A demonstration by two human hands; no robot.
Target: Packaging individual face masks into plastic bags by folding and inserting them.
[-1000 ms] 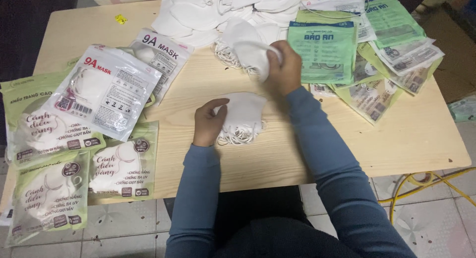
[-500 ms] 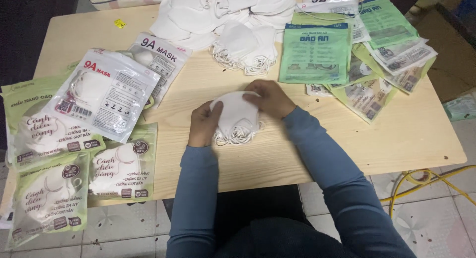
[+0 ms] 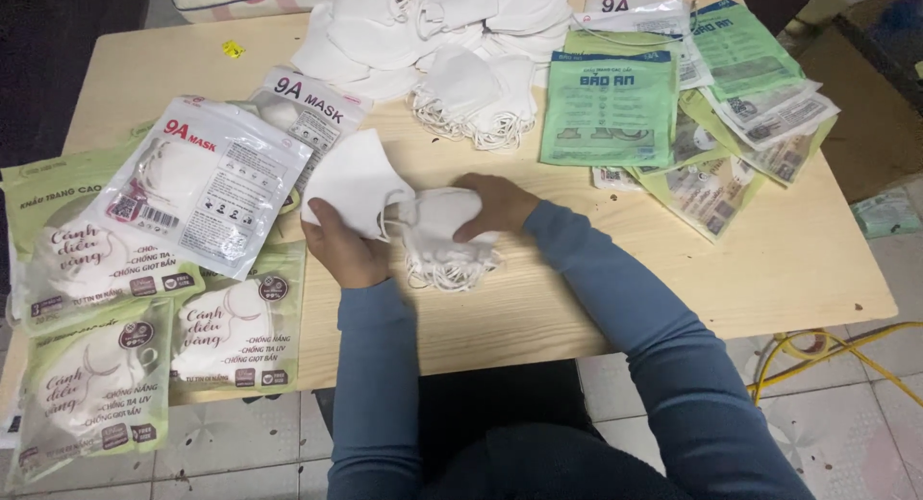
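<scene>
**Head view: hands working a stack of white masks at mid-desk**

Left hand (image 3: 344,248) is gripping one white folded mask (image 3: 354,181), lifting it up-left, while right hand (image 3: 498,204) is pressing on the mask stack (image 3: 440,238) just beside it (loops trailing toward the near edge). Green packets (image 3: 608,108) are lying upper right; white pouches (image 3: 207,187) and pale green pouches (image 3: 96,389) are lying left on the desk (image 3: 798,260).

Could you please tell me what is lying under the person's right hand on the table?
The right hand rests on a small stack of white masks, ear loops spilling out at the front. How many masks are stacked is hidden.
</scene>
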